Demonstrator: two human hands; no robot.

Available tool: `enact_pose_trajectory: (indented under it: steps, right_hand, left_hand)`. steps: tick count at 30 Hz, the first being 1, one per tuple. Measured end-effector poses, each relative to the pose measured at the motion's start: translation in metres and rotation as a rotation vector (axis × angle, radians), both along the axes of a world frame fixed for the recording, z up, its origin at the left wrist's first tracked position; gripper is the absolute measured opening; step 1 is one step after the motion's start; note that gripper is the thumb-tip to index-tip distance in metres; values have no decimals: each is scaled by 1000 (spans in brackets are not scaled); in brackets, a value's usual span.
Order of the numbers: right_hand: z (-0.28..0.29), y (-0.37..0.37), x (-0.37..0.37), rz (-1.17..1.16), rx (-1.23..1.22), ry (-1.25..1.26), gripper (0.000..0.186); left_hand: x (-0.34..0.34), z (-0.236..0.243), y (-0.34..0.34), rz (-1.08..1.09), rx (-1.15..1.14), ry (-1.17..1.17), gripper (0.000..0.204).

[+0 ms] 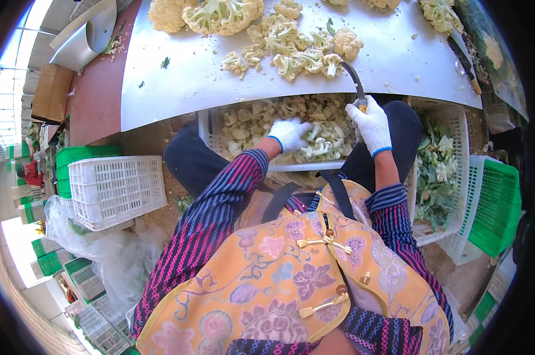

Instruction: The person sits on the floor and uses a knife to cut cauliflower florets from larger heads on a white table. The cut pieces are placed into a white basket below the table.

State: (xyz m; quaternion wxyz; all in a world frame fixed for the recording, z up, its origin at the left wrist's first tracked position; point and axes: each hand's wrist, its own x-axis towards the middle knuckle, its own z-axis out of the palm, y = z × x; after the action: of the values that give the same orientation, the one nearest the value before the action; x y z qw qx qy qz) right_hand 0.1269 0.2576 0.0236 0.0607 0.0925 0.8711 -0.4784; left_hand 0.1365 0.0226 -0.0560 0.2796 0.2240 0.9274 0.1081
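My left hand (289,134), in a white knit glove with a blue cuff, is over a white plastic crate (308,167) between my knees. Its fingers are apart, close to the cauliflower florets (324,142) that fill the crate. My right hand (373,125), gloved the same way, is closed round the yellow handle of a curved knife (354,78). The dark hooked blade points up and to the left, over the edge of the white-topped table (190,83). Cut florets (291,59) lie on that table just beyond the blade tip.
Larger cauliflower heads (223,15) sit at the table's far side. Another knife (464,62) lies at its right end. On my right stands a crate of green leaves (439,171), beside a green crate (497,204). White crates (116,189) and plastic sheeting (102,248) are on my left.
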Motion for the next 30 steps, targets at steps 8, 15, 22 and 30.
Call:
enact_pose_trajectory:
  steps: [8,15,22,30]
  right_hand:
    - [-1,-6,3,6,-27,36,42]
    - [-5,-4,0,-94,-142,-3,36]
    - [-14,-9,-3,-56,-179,52,18]
    - [-8,-22,-6,24,-73,-7,34]
  left_hand:
    - [-18,5,-71,246,-251,268,41]
    - [26,-36,54,-249,140,184,68]
    - [-35,-49,-18,125,-25,75,66]
    - [9,1,-87,98,-413,71,56]
